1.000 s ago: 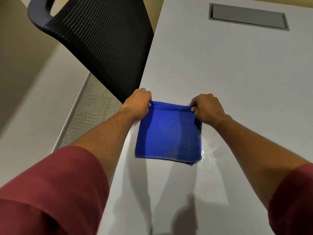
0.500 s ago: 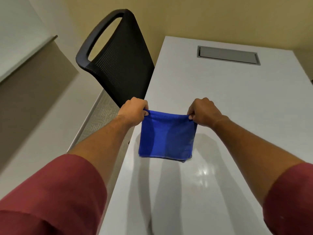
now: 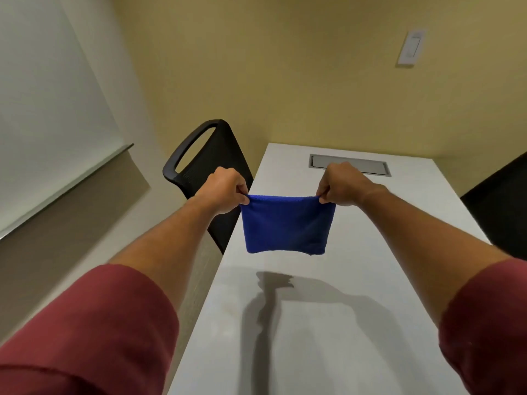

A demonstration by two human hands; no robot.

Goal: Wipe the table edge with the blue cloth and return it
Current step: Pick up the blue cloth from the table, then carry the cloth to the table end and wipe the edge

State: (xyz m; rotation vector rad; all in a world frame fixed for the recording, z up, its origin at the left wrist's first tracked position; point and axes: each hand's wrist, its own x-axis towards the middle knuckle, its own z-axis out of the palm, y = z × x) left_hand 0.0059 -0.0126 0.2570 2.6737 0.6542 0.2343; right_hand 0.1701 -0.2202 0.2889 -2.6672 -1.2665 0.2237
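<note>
blue cloth (image 3: 286,223) lifted (off table (image 3: 356,280)), both hands pinching

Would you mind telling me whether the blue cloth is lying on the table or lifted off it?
Lifted: the blue cloth hangs from the left hand and right hand.
</note>
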